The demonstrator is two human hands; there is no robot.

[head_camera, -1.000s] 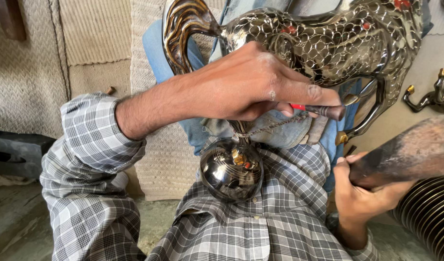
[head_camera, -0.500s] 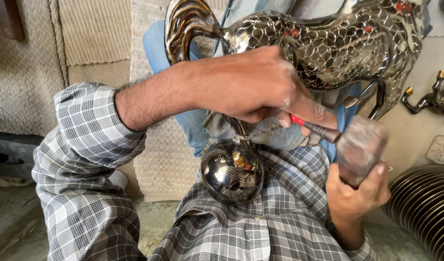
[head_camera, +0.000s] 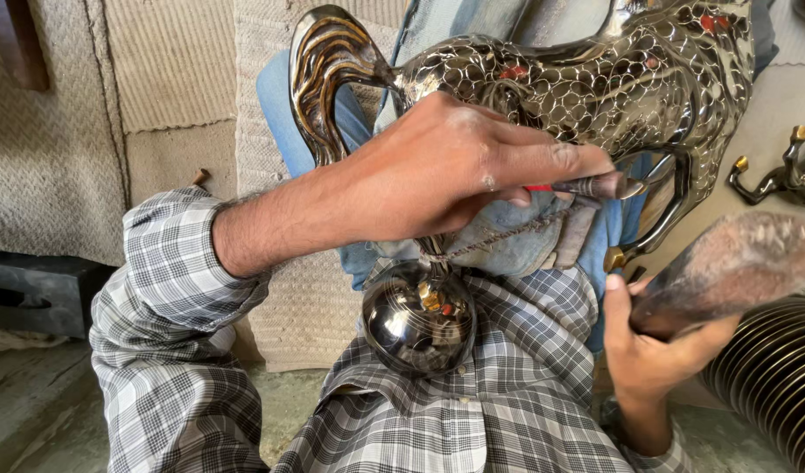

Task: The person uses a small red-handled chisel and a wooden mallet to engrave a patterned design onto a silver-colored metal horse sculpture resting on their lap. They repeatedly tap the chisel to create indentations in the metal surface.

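While the left hand point(head_camera: 446, 171) reaches across the middle of the view from about nine o'clock, its fingers are pressed together around a slim metal punch point(head_camera: 595, 186) with a red band, pinching it so that the tip points toward three o'clock and meets the underside of the silver bird figure point(head_camera: 586, 79). That figure, a shiny metal piece covered in an engraved scale pattern with small red spots, lies across the lap and fills the view from twelve to two o'clock; its curled, gold-streaked tail point(head_camera: 319, 66) arches up at eleven o'clock, just above the left wrist. The right hand point(head_camera: 652, 350) sits at about four o'clock, its fingers wrapped tightly around the handle of a dark, worn mallet point(head_camera: 735, 263), whose blurred head lies toward three o'clock, apart from the punch. Below the left hand, near the centre at six o'clock, a round polished metal ball point(head_camera: 417, 317) rests against the checked shirt point(head_camera: 508, 403), with a string running from its top toward the punch. A stack of dark ribbed discs point(head_camera: 775, 377) lies at four o'clock beside the right wrist, and a small brass-tipped metal figure point(head_camera: 783, 175) stands at three o'clock on the pale surface.
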